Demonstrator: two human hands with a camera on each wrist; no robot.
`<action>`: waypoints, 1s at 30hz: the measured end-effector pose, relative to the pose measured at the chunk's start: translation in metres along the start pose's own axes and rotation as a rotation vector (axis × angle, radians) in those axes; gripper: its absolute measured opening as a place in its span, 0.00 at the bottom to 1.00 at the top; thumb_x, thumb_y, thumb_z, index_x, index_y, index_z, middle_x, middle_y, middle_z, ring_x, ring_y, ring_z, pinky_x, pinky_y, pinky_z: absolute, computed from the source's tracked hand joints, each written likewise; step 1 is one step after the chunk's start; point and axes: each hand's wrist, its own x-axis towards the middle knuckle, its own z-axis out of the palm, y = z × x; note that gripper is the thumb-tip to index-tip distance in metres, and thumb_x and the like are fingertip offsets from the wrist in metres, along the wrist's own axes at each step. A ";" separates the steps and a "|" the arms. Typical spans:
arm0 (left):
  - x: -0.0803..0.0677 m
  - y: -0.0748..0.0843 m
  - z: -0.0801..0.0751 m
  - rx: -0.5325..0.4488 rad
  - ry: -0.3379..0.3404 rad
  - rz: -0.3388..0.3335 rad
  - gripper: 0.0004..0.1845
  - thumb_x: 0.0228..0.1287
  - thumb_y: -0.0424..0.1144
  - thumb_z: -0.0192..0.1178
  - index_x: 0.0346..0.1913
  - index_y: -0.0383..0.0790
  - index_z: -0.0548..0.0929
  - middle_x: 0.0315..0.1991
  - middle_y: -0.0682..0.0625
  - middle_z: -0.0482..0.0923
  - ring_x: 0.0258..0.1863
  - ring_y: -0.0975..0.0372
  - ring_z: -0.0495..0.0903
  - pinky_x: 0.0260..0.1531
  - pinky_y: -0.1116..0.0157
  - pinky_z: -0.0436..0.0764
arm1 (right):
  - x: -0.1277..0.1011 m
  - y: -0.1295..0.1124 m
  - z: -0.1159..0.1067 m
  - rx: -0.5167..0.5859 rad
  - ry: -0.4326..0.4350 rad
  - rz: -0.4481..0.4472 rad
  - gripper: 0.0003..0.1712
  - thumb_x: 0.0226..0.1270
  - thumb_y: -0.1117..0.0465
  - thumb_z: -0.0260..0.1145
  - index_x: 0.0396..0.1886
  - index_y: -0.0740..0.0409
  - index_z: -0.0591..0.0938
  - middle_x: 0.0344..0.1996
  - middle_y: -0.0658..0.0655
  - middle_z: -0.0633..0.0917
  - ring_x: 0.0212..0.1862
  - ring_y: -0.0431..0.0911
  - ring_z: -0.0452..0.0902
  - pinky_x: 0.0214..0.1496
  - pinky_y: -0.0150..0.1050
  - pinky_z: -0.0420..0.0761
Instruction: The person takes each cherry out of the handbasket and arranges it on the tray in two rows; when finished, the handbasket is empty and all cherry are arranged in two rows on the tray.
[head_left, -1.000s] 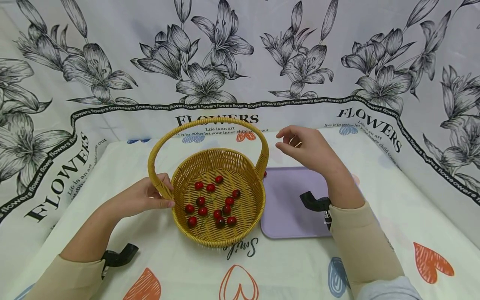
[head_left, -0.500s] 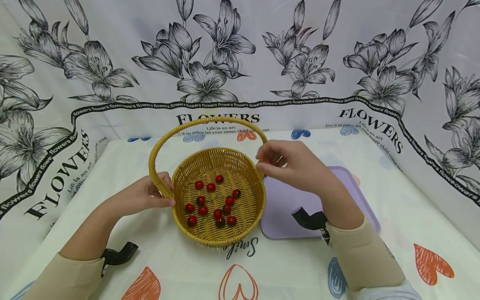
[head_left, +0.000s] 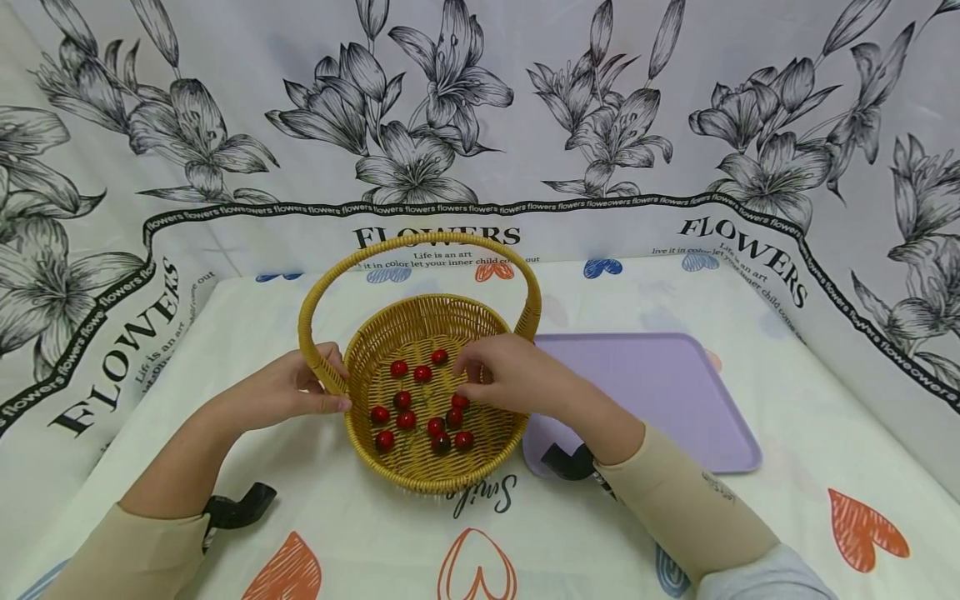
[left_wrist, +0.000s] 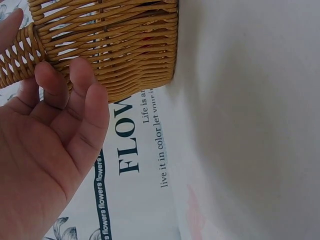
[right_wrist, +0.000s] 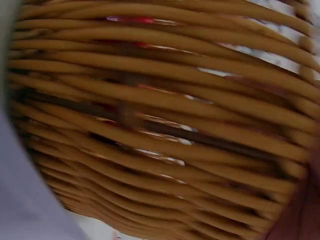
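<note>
The left hand grips the wicker basket where its handle meets the rim. The right hand reaches down inside, fingers curled among the red cherries; whether it pinches one, I cannot tell. The basket stands upright between both hands, its handle arching from one to the other.

Looks like a staged tabletop setup rather than a lived-in room, more like a little recording corner. The whole back, from 9 o'clock round to 3 o'clock, is closed off by a hanging sheet printed with big black lilies and the word "FLOWERS", so no walls or furniture show. The table is covered by a cream cloth with hand-drawn hearts in orange and blue. On it sit just a few props: a wicker basket at the centre and a lilac plastic tray at 3 o'clock. Black straps on the person's wrists carry cameras.
</note>
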 end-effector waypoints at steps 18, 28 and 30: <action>0.001 0.000 -0.001 -0.004 -0.006 -0.009 0.12 0.65 0.34 0.71 0.45 0.37 0.77 0.41 0.46 0.80 0.43 0.55 0.78 0.41 0.60 0.78 | 0.015 0.004 0.040 -0.454 -0.068 0.111 0.06 0.66 0.52 0.75 0.32 0.46 0.88 0.30 0.44 0.83 0.35 0.38 0.76 0.39 0.35 0.79; 0.000 -0.001 -0.001 -0.003 -0.005 -0.014 0.13 0.64 0.35 0.71 0.44 0.37 0.77 0.40 0.46 0.79 0.43 0.55 0.78 0.41 0.60 0.78 | 0.010 -0.002 0.018 -0.367 -0.001 0.030 0.09 0.69 0.54 0.72 0.44 0.52 0.88 0.37 0.48 0.84 0.40 0.41 0.77 0.46 0.38 0.79; 0.000 -0.002 -0.001 0.000 -0.004 -0.014 0.13 0.64 0.35 0.72 0.44 0.38 0.77 0.40 0.46 0.79 0.42 0.55 0.78 0.41 0.60 0.78 | 0.006 -0.006 0.009 -0.306 0.022 0.024 0.11 0.69 0.56 0.72 0.47 0.54 0.88 0.41 0.49 0.86 0.43 0.41 0.80 0.48 0.38 0.80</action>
